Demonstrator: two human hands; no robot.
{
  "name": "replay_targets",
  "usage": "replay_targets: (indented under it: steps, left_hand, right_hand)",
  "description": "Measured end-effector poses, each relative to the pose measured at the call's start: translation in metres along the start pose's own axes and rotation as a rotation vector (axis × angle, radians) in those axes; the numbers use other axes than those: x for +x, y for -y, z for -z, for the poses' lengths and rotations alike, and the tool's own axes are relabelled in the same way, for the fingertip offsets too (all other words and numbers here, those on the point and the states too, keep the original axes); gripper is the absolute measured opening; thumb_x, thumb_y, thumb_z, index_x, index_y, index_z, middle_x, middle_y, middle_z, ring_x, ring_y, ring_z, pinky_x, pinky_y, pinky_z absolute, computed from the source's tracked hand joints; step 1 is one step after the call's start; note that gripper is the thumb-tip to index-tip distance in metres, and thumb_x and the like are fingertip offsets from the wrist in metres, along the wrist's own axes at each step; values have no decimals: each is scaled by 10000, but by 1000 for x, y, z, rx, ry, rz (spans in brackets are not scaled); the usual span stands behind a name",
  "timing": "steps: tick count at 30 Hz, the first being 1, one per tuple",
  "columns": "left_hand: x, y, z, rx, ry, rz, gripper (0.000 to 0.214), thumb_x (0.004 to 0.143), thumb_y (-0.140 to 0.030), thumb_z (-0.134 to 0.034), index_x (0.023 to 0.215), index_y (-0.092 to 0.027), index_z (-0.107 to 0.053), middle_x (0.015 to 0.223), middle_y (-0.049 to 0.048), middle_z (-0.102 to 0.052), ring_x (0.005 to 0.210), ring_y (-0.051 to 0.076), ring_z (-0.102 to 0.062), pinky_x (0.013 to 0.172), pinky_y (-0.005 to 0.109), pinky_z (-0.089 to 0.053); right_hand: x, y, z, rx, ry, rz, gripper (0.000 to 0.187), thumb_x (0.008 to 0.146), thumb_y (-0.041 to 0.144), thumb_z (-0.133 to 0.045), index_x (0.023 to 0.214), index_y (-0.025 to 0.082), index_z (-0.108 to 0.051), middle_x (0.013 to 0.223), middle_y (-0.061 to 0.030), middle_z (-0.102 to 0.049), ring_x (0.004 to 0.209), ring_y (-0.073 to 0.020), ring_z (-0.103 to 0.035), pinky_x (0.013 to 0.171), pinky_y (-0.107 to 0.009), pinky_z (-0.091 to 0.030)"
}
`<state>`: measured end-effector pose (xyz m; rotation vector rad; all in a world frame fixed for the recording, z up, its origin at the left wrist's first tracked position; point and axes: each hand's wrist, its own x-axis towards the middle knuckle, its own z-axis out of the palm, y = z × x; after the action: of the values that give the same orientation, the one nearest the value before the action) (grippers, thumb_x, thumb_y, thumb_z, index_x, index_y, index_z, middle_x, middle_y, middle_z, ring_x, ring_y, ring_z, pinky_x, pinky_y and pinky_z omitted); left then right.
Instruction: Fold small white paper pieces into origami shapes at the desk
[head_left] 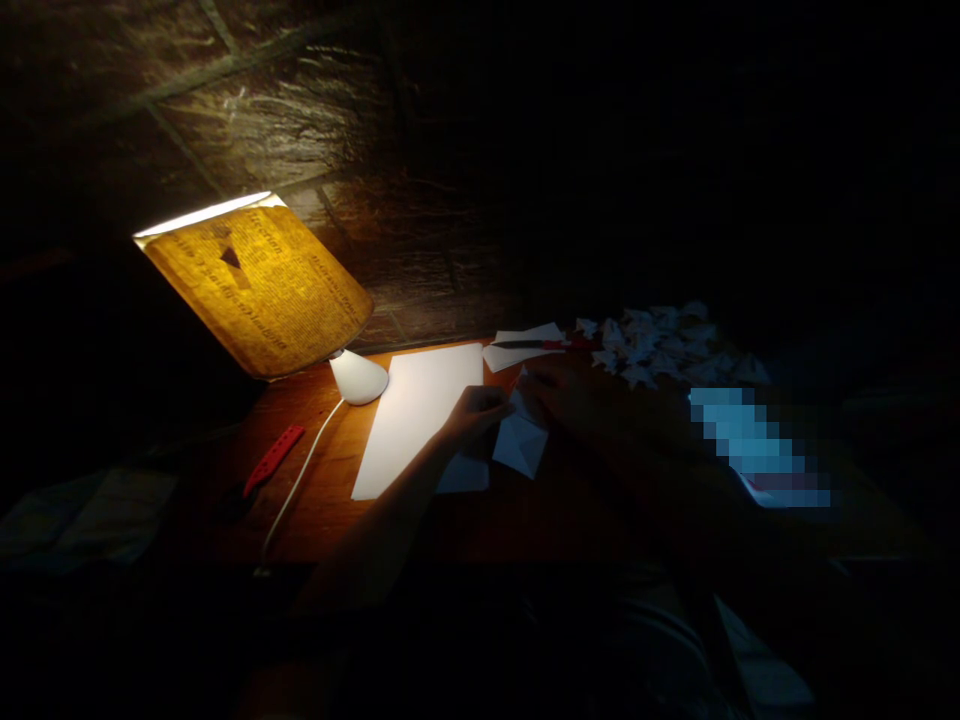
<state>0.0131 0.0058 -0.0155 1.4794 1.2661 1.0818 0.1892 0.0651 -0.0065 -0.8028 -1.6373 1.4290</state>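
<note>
A partly folded sheet of white paper [520,442] with visible creases is between my two hands, over the wooden table. My left hand [480,408] pinches its left edge, lit from the lamp side. On the upper right of the same paper lies my right hand [553,392], in deep shadow, its fingers closed at the paper's pointed top. Under my left wrist a stack of blank white paper [427,400] rests flat on the table.
A lit lamp with a printed shade [262,285] stands at the left, its white cord [300,497] crossing the table [330,525]. Nearby lies a red-handled cutter [274,460]. Behind my hands are paper pieces [517,358], a pile of folded paper shapes [652,345] and, rightward, a blurred-out glowing screen [750,445].
</note>
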Motion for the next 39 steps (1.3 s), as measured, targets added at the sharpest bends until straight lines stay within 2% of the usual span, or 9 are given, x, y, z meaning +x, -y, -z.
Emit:
replay_targets:
  steps: [7, 20, 28, 32, 39]
  left_hand:
    - [0, 0, 0, 20, -20, 7, 483, 701, -551, -771, 584, -156, -520, 581, -38, -431, 585, 95, -382, 562, 244, -256]
    - [1, 1, 1, -1, 11, 0, 438, 706, -493, -777, 599, -156, -518, 609, -31, -453, 603, 100, -409, 576, 243, -282]
    - [0, 0, 0, 7, 24, -14, 460, 709, -508, -778, 583, -158, -510, 599, -36, -445, 596, 98, -405, 576, 246, -285]
    - [0, -3, -1, 33, 27, 8, 454, 706, -504, -769, 566, -160, -507, 581, -40, -421, 584, 96, -375, 563, 251, -260]
    - [-1, -4, 0, 53, 80, 16, 426, 696, -487, -762, 569, -160, -522, 598, -31, -445, 598, 106, -396, 567, 255, -270]
  right_hand:
    - [0, 4, 1, -27, -9, 30, 264, 751, 444, -664, 638, 218, -588, 637, -19, -583, 658, -180, -519, 607, -304, -425]
    - [1, 0, 1, -10, 6, 6, 246, 730, 417, -674, 639, 207, -583, 627, 4, -541, 638, -160, -485, 588, -289, -391]
    - [2, -3, 1, 35, 11, -25, 340, 692, 476, -712, 594, 201, -539, 593, 26, -504, 588, -126, -425, 551, -268, -338]
    - [2, -1, -1, 78, 29, -57, 376, 665, 535, -734, 596, 205, -567, 571, 22, -512, 579, -134, -449, 551, -274, -356]
    - [1, 4, 2, 0, -12, -8, 330, 747, 474, -657, 563, 218, -560, 558, -7, -543, 573, -150, -477, 555, -289, -386]
